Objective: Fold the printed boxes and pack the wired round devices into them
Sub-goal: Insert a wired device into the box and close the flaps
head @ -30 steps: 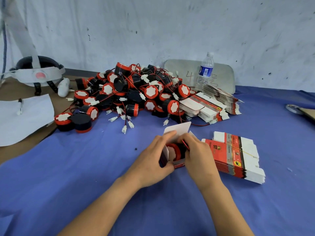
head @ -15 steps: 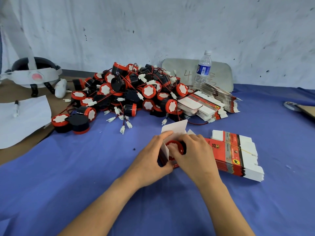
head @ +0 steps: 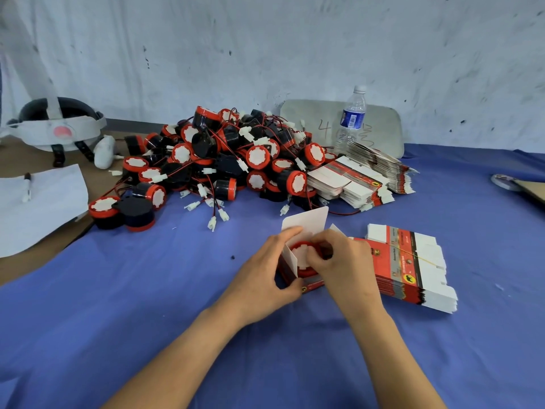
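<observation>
Head view looks down on a blue cloth (head: 147, 320) where 1 box (head: 312, 286) is open at the middle of the work area, its white top flap (head: 309, 221) standing up toward 12 o'clock. The left hand (head: 262, 278) grips the box from the 9 o'clock side, fingers curled over the rim by the top flap and thumb against the near corner. The right hand (head: 348, 270) comes in from 3 o'clock with its fingertips bent onto a round device (head: 300, 256), which sits red-rimmed, white face up, in the mouth of the box. How deep it is seated cannot be told, and its wire is hidden under the fingers.

The step in hand looks like seating the device. To do it well, the left hand should brace the walls square so the thin card does not bow out. The right should press evenly on the rim, not on 1 edge, so the device goes down level. The wire and its white plug need to be tucked inside before any flap is folded, or the top flap will not close flat.

A pile of devices (head: 224, 160) lies at 11 o'clock, well apart from the hands. A stack of flat boxes (head: 413, 267) lies just beside the right hand at 3 o'clock, and 2 more stacks (head: 359, 181) sit at 1 o'clock by a bottle (head: 352, 116).
</observation>
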`<state>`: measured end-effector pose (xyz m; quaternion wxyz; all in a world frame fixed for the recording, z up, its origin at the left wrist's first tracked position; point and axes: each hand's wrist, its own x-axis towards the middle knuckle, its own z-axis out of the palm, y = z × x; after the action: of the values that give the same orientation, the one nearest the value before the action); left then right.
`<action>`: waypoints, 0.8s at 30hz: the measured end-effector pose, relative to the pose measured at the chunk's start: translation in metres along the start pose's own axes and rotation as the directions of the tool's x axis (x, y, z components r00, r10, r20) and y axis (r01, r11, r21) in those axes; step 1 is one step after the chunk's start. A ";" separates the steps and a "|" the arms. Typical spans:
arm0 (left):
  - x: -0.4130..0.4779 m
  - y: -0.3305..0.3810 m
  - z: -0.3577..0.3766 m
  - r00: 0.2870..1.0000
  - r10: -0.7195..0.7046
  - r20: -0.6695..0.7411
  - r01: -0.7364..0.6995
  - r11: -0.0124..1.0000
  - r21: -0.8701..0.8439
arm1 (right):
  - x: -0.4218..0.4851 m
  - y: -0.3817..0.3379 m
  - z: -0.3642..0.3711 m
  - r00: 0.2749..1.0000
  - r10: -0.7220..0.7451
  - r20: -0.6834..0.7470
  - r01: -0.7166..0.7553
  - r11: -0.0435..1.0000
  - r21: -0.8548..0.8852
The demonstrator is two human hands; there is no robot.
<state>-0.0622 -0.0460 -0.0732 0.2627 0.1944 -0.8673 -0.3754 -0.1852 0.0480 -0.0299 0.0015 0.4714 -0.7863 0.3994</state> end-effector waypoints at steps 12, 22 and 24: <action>-0.008 0.025 0.009 0.977 0.163 -0.135 -0.104 0.925 0.366 | 0.004 0.000 -0.001 0.976 -0.013 0.216 0.073 0.960 -0.271; -0.008 0.033 0.015 0.958 0.097 -0.270 0.047 0.876 0.481 | -0.003 -0.002 0.010 0.947 -0.172 0.273 0.191 0.981 -0.044; -0.008 0.034 0.013 0.951 0.142 -0.276 0.030 0.843 0.537 | -0.007 -0.006 0.011 0.941 -0.216 0.261 0.225 0.974 -0.006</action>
<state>-0.0682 -0.0129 -0.0574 0.3395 0.2897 -0.8916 -0.0764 -0.1735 0.0449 -0.0361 -0.0478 0.6043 -0.7292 0.3176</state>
